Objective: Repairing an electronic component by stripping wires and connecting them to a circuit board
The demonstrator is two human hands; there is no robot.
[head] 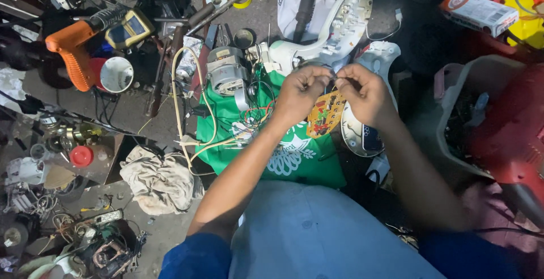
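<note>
My left hand and my right hand meet in the middle of the head view, fingertips pinched together on a thin wire. Just below them hangs a yellow-brown circuit board with small coloured parts. Under my hands lies a green cloth bag with a white print. A grey electric motor sits at the bag's far left corner. White plastic appliance housing lies behind my hands, and another white shell lies under my right wrist.
An orange hot-air gun and a yellow multimeter lie at the far left. A crumpled rag sits at the left, near a red cap. A grey bin of parts and a red tool stand at the right.
</note>
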